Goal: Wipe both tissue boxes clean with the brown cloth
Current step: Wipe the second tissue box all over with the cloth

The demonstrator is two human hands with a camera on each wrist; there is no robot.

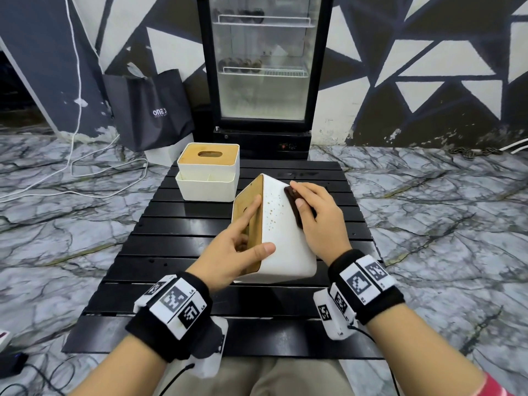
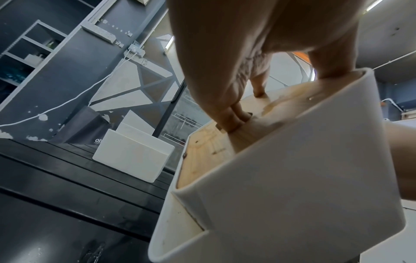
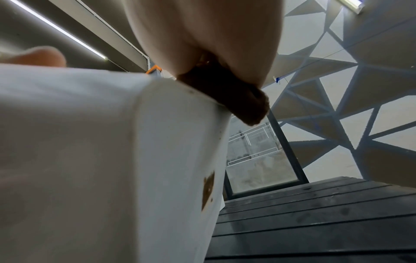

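A white tissue box point(image 1: 281, 238) with a wooden lid lies tipped on its side mid-table, brown specks on its upturned white face. My left hand point(image 1: 243, 247) grips it: thumb on the white face, two fingers point(image 2: 234, 119) hooked into the lid's slot, index along the wood. My right hand point(image 1: 317, 218) presses the folded brown cloth point(image 1: 294, 207) against the box's far right edge, the cloth point(image 3: 236, 99) showing under the palm. A brown smear point(image 3: 208, 188) marks the box's side. The second tissue box point(image 1: 208, 172) stands upright at the table's back left, also low on the slats point(image 2: 133, 158).
The black slatted table point(image 1: 177, 241) stands on a marbled floor. Behind it is a glass-door fridge point(image 1: 264, 67), with a dark paper bag point(image 1: 148, 110) and white cables to its left. My knees are at the table's near edge.
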